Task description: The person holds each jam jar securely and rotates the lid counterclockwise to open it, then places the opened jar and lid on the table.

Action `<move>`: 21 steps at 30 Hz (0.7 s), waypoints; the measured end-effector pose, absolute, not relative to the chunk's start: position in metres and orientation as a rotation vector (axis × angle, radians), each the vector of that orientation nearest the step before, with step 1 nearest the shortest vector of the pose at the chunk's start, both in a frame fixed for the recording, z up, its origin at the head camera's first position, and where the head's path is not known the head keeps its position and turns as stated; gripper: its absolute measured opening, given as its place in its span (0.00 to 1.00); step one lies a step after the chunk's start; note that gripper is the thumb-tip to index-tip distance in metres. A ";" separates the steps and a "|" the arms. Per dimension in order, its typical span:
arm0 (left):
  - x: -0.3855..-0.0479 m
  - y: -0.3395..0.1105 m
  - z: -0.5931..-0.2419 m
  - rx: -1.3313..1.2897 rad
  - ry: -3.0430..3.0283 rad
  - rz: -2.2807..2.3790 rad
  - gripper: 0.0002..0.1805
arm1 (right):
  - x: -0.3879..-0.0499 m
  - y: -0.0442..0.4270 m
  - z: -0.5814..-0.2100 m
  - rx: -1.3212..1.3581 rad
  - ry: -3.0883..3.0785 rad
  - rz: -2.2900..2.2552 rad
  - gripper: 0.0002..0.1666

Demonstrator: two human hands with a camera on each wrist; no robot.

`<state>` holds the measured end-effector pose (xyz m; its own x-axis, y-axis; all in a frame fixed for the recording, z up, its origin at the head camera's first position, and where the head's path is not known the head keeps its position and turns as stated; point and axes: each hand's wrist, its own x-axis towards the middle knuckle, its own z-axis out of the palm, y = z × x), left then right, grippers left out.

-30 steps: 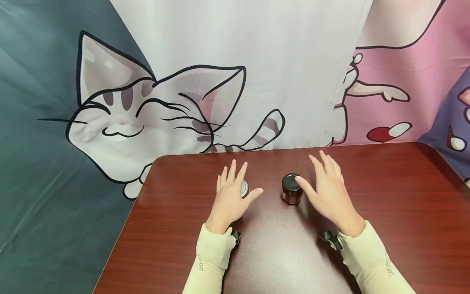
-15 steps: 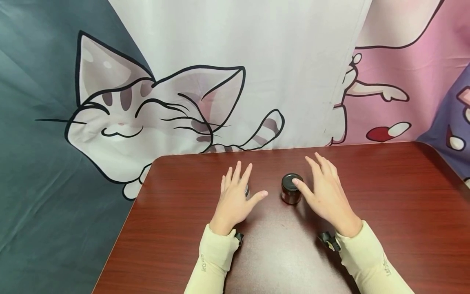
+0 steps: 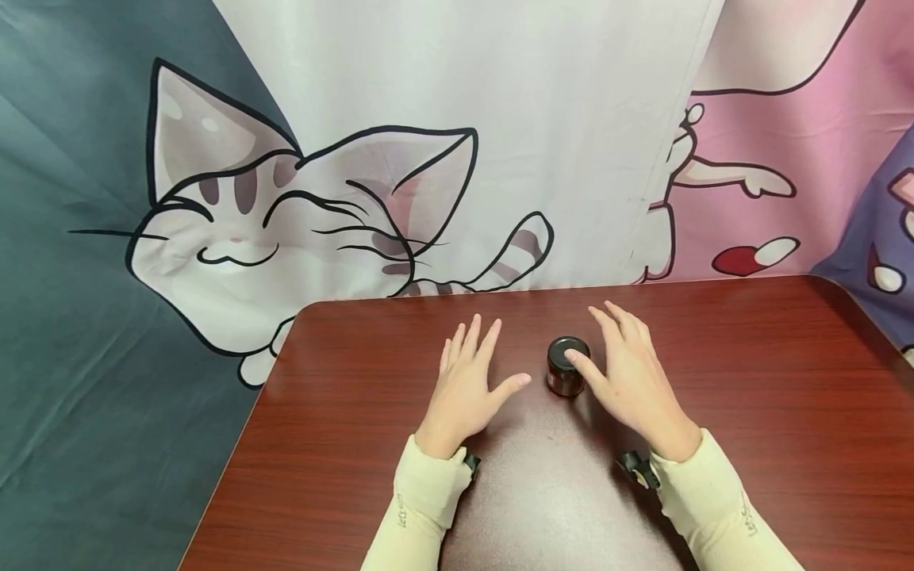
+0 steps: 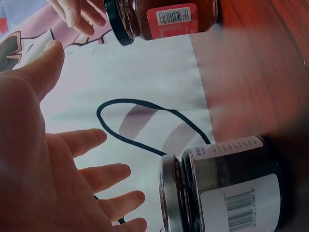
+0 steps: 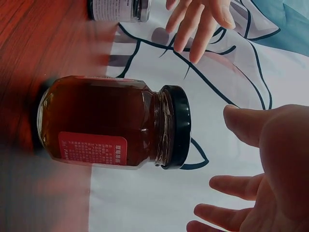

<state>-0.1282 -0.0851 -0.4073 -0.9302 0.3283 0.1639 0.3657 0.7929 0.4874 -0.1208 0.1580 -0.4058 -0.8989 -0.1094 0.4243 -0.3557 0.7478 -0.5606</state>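
Observation:
A glass jar with a black lid (image 3: 564, 382) stands upright on the table. In the right wrist view this jar (image 5: 104, 108) holds a dark amber filling and has a red label. Just right of it hovers my right hand (image 3: 638, 388), fingers spread, the thumb overlapping the lid in the head view; a gap shows in the right wrist view. My left hand (image 3: 462, 398), also spread and holding nothing, covers a second jar from the head camera. That silver-lidded jar (image 4: 227, 181), dark with white barcode labels, stands apart from the left fingertips.
Both jars stand on a reddish-brown wooden table (image 3: 321, 412) with rounded far corners. Behind its far edge hangs a curtain (image 3: 571, 119) printed with a cartoon cat. Small black devices sit at both wrists, below the cream sleeves (image 3: 432, 484).
My left hand has drifted right, now wholly hiding the silver-lidded jar in the head view. My right hand has shifted slightly left over the black lid. The black-lidded jar stays put.

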 end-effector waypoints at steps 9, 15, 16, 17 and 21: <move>-0.129 -0.081 -0.410 -0.624 -2.878 -0.797 0.48 | -0.121 0.156 -0.408 0.385 -2.591 0.944 0.39; -0.130 -0.078 -0.411 -0.640 -2.876 -0.814 0.48 | -0.121 0.155 -0.409 0.392 -2.588 0.937 0.39; -0.130 -0.078 -0.411 -0.642 -2.879 -0.823 0.48 | -0.121 0.155 -0.409 0.394 -2.589 0.936 0.39; -0.130 -0.077 -0.411 -0.646 -2.881 -0.833 0.48 | -0.121 0.155 -0.409 0.395 -2.590 0.937 0.39; -0.133 -0.073 -0.414 -0.662 -2.891 -0.854 0.48 | -0.121 0.154 -0.410 0.404 -2.592 0.937 0.39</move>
<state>-0.1325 -0.0733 -0.4136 -0.9066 0.3859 0.1707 0.4167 0.7550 0.5062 -0.1212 0.1541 -0.4099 -0.8966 -0.1442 0.4186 -0.3786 0.7399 -0.5561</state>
